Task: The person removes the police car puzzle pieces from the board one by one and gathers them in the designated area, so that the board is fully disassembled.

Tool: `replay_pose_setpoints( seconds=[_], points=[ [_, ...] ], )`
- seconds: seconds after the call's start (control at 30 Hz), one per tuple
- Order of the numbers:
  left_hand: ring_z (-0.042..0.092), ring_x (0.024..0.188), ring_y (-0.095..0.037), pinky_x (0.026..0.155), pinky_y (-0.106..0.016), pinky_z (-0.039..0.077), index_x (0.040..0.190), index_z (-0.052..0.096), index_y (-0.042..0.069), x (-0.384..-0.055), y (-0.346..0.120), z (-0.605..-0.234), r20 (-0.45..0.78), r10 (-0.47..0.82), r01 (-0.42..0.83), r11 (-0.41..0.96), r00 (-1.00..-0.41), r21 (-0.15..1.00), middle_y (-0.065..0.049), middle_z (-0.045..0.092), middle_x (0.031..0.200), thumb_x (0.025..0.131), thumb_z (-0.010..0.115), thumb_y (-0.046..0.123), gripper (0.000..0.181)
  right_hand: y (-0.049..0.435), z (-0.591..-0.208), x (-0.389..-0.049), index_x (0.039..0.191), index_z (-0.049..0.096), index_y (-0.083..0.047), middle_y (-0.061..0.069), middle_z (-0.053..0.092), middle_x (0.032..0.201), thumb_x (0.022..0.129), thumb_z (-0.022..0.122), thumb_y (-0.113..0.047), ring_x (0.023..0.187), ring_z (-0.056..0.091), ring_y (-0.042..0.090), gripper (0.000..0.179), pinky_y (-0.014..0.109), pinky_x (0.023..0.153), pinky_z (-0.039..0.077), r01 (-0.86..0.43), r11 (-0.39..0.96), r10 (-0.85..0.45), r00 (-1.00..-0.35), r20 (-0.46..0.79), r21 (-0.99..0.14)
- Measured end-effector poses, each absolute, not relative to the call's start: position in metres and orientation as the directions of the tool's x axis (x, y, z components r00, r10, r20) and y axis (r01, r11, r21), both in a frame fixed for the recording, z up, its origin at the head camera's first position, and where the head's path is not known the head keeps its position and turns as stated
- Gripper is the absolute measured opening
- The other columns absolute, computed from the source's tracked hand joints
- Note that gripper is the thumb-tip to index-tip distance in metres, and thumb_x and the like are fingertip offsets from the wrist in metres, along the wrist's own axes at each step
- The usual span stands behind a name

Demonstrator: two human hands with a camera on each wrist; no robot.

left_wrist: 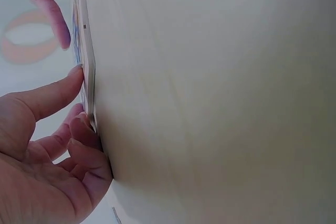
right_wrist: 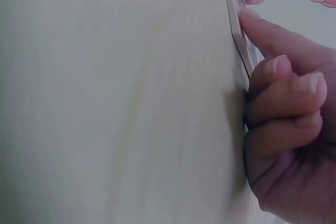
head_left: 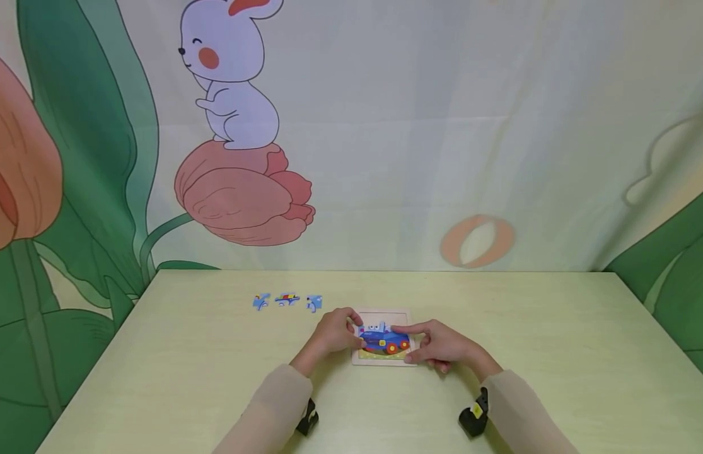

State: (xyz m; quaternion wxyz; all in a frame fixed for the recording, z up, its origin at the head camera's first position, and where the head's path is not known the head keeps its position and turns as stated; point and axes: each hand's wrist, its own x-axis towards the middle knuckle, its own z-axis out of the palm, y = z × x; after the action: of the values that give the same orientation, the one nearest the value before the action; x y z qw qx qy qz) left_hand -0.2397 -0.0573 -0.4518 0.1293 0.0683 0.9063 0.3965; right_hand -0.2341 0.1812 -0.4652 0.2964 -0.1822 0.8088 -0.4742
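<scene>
A jigsaw puzzle (head_left: 385, 359) in a shallow pale wooden frame lies flat on the table, showing a blue vehicle with red and yellow wheels. Its upper strip shows bare board. My left hand (head_left: 334, 331) rests at the left edge, thumb and index finger touching the puzzle's left side. From the right, my right hand (head_left: 442, 343) reaches over the picture with its index finger extended, while its thumb lies on the lower right corner. In the left wrist view, the left hand's (left_wrist: 58, 150) other fingers bend beside the frame. The right hand's (right_wrist: 294, 103) remaining fingers curl in the right wrist view.
Three loose puzzle pieces lie in a row at the back left: a blue one (head_left: 261, 301), a red-and-yellow one (head_left: 287, 299) and another blue one (head_left: 314, 302). A printed curtain (head_left: 385, 157) hangs behind the pale wooden table (head_left: 555, 353).
</scene>
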Motion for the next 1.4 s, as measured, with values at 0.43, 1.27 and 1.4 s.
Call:
replay_pose_setpoints(
  seconds=[0.43,1.27,1.4],
  points=[
    [0.043,0.066,-0.018,0.059,-0.027,0.034,0.094,0.059,0.003,-0.237,-0.0574,-0.4523,-0.159,0.247,0.054,0.679,-0.956,0.732,-0.003,0.048,0.073,0.069,0.078,0.009,0.032,0.1782,-0.4642,-0.2367,0.129,0.052,-0.022,-0.005,0.037,0.04,0.08,0.07,-0.023,0.031,0.034,0.007,0.053,0.02,0.033,0.034,-0.033,0.57,-0.541,-0.767,-0.345,-0.821],
    [0.045,0.081,-0.019,0.075,-0.031,0.041,0.1,0.057,0.002,-0.2372,-0.0554,-0.4526,-0.153,0.305,0.115,0.707,-0.94,0.698,-0.005,0.05,0.085,0.07,0.078,0.009,0.037,0.1755,-0.4624,-0.2371,0.128,0.054,-0.023,-0.003,0.038,0.041,0.08,0.07,-0.021,0.031,0.032,0.008,0.051,0.02,0.033,0.033,-0.009,0.576,-0.523,-0.773,-0.359,-0.818],
    [0.045,0.077,-0.019,0.069,-0.029,0.039,0.097,0.056,0.005,-0.2367,-0.0557,-0.4525,-0.12,0.339,0.156,0.681,-0.933,0.715,-0.006,0.051,0.083,0.071,0.076,0.006,0.033,0.176,-0.4624,-0.2365,0.128,0.054,-0.023,-0.003,0.038,0.041,0.079,0.07,-0.021,0.031,0.032,0.009,0.051,0.02,0.033,0.033,-0.005,0.579,-0.517,-0.775,-0.363,-0.815]
  ],
)
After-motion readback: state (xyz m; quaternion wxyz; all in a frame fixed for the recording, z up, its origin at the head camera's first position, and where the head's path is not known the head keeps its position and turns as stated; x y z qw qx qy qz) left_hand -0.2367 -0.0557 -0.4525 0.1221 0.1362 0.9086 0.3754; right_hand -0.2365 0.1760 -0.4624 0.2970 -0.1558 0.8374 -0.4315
